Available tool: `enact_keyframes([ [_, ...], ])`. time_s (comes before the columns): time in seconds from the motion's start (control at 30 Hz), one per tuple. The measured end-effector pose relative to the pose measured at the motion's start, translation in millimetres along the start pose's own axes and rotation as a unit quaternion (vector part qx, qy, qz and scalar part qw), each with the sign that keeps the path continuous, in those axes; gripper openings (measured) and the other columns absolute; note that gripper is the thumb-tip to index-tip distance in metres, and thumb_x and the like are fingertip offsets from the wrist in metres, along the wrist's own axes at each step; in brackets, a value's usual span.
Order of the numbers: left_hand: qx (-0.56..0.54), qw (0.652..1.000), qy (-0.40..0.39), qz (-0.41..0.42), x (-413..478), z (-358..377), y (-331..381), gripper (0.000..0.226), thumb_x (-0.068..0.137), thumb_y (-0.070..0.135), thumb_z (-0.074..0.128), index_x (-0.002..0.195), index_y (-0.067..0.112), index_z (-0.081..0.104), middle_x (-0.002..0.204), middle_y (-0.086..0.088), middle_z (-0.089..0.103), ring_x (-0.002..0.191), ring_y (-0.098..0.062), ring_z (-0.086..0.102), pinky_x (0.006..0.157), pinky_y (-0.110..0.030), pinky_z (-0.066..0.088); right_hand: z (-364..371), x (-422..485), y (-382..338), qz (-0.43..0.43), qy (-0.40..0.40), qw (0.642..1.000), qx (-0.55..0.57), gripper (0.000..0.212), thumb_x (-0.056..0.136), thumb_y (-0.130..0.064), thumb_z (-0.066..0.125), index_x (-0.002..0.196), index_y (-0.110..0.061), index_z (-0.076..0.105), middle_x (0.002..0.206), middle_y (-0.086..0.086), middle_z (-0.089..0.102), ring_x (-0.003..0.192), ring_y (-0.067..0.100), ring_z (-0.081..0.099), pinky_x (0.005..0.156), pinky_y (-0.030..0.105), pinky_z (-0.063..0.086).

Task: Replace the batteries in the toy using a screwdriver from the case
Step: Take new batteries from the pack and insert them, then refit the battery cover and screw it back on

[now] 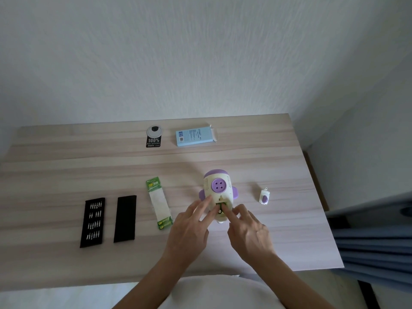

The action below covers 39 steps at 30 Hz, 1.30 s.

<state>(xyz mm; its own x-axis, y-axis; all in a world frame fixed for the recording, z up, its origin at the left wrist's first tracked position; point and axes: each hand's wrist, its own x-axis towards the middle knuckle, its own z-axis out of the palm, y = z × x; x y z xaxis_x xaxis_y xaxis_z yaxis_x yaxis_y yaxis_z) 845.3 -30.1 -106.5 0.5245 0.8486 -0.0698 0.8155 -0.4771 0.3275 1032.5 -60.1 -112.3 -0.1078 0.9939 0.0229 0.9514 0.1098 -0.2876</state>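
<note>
Toy, cream with purple trim and a purple four-hole button, lies on its front near the right middle of the wooden table; its battery slot faces up at the near end, uncovered, with green batteries showing inside; the left hand reaches in from below with fingers spread loosely, one fingertip on the toy's body beside the slot and another at the slot's left edge; the right hand comes from the right, forefinger stretched out and pressing on the batteries while the other fingers curl in; neither hand grips anything; just left of the toy lies a torn battery pack, green at both ends, with two green cells left at its near end; further left sit the two black halves of the screwdriver case, the plain lid and, beside it, the tray with rows of small metal bits; right of the toy, well apart, lies a small white piece with a purple oval; at the far side of the table lie a light blue box with its flap open and a round grey cable cover with a black label marked 100%.
</note>
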Motion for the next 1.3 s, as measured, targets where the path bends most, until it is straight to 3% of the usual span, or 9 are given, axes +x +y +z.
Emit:
enact_keyframes([
  [0.27,-0.003,0.999,0.038,0.012,9.6,-1.0,-1.8,0.059,0.075,0.007,0.063,0.132,0.022,0.058,0.145,-0.006,0.052,0.124,-0.023,0.056,0.072,-0.035,0.057,-4.8,-2.1,15.7,-0.011,0.053,0.998,0.042,0.053,0.082,-0.022,0.065,0.134,-0.030,0.055,0.091,-0.008,0.057,0.055,0.015,0.060,0.034,0.029,0.044],
  [0.37,-0.025,0.998,0.050,-0.010,13.8,-1.3,-3.7,0.059,0.081,0.020,0.063,0.139,0.023,0.050,0.142,-0.006,0.053,0.120,-0.023,0.058,0.079,-0.039,0.058,-2.0,0.3,45.1,0.085,0.070,0.983,0.149,0.033,0.093,-0.035,0.051,0.123,-0.024,0.059,0.091,-0.004,0.064,0.060,0.017,0.065,0.047,0.037,0.054],
  [0.47,-0.066,0.995,0.067,-0.037,22.2,-4.0,-7.5,0.073,0.081,0.040,0.063,0.146,0.024,0.036,0.146,-0.005,0.047,0.125,-0.022,0.054,0.091,-0.041,0.055,11.0,7.1,89.3,0.213,0.049,0.954,0.206,0.016,0.093,-0.026,0.058,0.106,-0.020,0.064,0.084,-0.001,0.067,0.067,0.021,0.067,0.059,0.043,0.058],
  [0.63,-0.103,0.994,0.027,-0.036,43.3,-7.5,-15.5,0.111,0.069,0.062,0.069,0.158,0.027,0.013,0.166,0.007,0.014,0.150,-0.012,0.021,0.112,-0.037,0.040,24.1,31.5,131.4,0.326,-0.018,0.910,0.254,0.011,0.093,-0.032,0.064,0.093,-0.023,0.058,0.090,-0.001,0.067,0.080,0.024,0.065,0.070,0.042,0.057],
  [0.73,-0.101,0.995,-0.006,-0.022,53.3,-7.3,-17.2,0.120,0.065,0.060,0.074,0.159,0.025,0.006,0.167,0.010,0.000,0.153,-0.005,0.003,0.115,-0.038,0.037,30.2,49.0,143.6,0.338,-0.046,0.900,0.273,0.019,0.089,-0.034,0.065,0.101,-0.029,0.052,0.093,-0.001,0.061,0.082,0.024,0.063,0.068,0.048,0.060],
  [0.87,-0.098,0.995,-0.013,-0.022,56.0,-8.0,-12.3,0.123,0.065,0.055,0.080,0.159,0.024,0.007,0.167,0.012,-0.005,0.152,-0.002,-0.001,0.116,-0.030,0.028,41.7,62.8,159.5,0.336,-0.080,0.898,0.272,0.029,0.082,-0.040,0.067,0.104,-0.044,0.049,0.097,0.003,0.063,0.082,0.027,0.066,0.071,0.047,0.061],
  [1.1,-0.110,0.993,-0.011,-0.043,55.8,-9.5,-6.4,0.125,0.064,0.052,0.082,0.159,0.028,0.003,0.166,0.018,-0.007,0.152,-0.001,0.000,0.119,-0.040,0.032,38.2,72.4,155.3,0.331,-0.103,0.904,0.249,0.026,0.081,-0.020,0.073,0.105,-0.015,0.063,0.098,0.008,0.060,0.091,0.027,0.058,0.079,0.040,0.054],
  [1.2,-0.118,0.992,-0.002,-0.044,55.0,-9.4,-6.7,0.124,0.064,0.050,0.083,0.159,0.027,0.007,0.166,0.017,-0.004,0.152,-0.002,0.004,0.118,-0.041,0.035,38.0,70.2,150.7,0.298,-0.116,0.915,0.246,0.021,0.088,-0.026,0.067,0.104,-0.017,0.058,0.093,0.003,0.064,0.088,0.026,0.059,0.075,0.040,0.054],
  [1.3,-0.128,0.991,0.009,-0.041,54.5,-8.5,-8.6,0.123,0.063,0.049,0.085,0.159,0.026,0.011,0.166,0.017,-0.001,0.152,-0.002,0.008,0.117,-0.037,0.036,34.0,66.2,146.5,0.321,-0.120,0.896,0.284,0.015,0.086,-0.029,0.068,0.095,-0.021,0.059,0.086,0.000,0.067,0.082,0.027,0.066,0.075,0.043,0.058],
])
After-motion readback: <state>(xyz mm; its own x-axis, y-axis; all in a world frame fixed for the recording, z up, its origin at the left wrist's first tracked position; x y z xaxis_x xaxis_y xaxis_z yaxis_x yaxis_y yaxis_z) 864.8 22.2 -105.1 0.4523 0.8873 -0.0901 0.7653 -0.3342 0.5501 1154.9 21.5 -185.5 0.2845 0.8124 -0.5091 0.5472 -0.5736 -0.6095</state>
